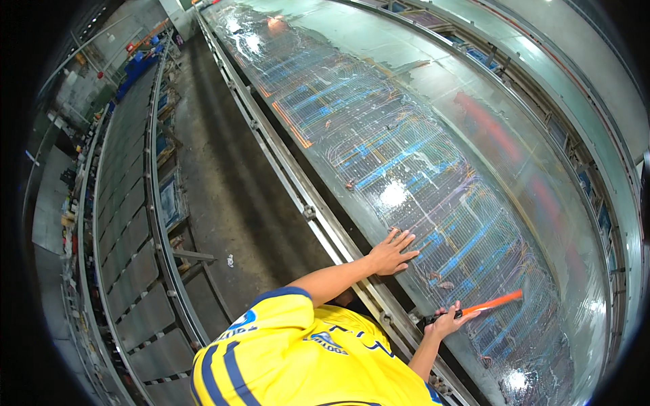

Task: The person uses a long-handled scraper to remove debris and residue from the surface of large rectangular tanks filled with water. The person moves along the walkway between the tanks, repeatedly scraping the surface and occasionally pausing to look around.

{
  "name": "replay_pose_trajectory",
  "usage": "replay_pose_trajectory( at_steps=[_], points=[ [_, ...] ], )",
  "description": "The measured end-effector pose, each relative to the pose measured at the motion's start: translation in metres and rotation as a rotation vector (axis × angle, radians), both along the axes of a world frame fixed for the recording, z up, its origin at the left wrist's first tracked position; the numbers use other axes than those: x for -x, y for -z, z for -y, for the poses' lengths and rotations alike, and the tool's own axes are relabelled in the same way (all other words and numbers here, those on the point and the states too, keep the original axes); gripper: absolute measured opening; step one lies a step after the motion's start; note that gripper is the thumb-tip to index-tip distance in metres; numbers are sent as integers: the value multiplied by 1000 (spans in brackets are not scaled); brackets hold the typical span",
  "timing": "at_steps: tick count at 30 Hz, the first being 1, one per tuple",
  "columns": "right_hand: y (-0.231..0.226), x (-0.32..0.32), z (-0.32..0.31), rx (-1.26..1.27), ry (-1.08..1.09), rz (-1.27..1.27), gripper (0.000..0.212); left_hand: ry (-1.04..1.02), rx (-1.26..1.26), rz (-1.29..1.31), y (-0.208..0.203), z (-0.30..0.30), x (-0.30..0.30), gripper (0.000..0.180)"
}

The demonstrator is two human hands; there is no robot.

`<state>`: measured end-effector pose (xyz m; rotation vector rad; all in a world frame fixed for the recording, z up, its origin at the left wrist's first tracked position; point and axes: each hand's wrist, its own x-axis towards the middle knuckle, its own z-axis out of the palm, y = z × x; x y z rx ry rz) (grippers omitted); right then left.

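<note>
Worktop (349, 24) on the right, row of panels (139, 260) on the left, bare floor (233, 196) in between

So the rail (309, 213) runs along the worktop's left side, left hand (395, 253) on top just past it, right hand (447, 325) further right, tool (497, 302) sticking out rightward over the surface.

Left hand (388, 257) palm-down, fingers (405, 241) spread; left forearm (338, 279) extended; right hand (444, 325) gripping.

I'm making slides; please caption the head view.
Left hand spread on a long, blue-streaked grey table; right hand holding a slim, black-handled orange tool.
</note>
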<state>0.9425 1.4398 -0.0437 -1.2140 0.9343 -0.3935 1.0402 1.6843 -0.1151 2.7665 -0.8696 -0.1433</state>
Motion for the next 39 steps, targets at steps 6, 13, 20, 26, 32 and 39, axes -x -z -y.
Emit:
replay_pose_trajectory(
  at_steps=[6, 13, 20, 26, 32, 39],
  points=[
    [-12, -9, -61, 7, -241, -163, 72, 103, 84, -33, 16, -95, -115, 68],
    [-11, -39, -190, 89, -192, -285, 38, -178, -3, 99, 21, -340, -231, 66],
    [-14, -124, -318, 15, -178, -261, 37, -633, -360, 36, 27, -703, -335, 71],
    [-58, -170, -390, 159, -120, -365, 39, -648, 52, 157, 32, -544, -418, 72],
    [-84, -168, -420, 59, 35, -456, 29, 209, 472, -234, 14, -245, -284, 71],
    [-93, -152, -426, 150, 299, -404, 25, 719, 431, -359, 43, -316, -271, 68]
  ],
)
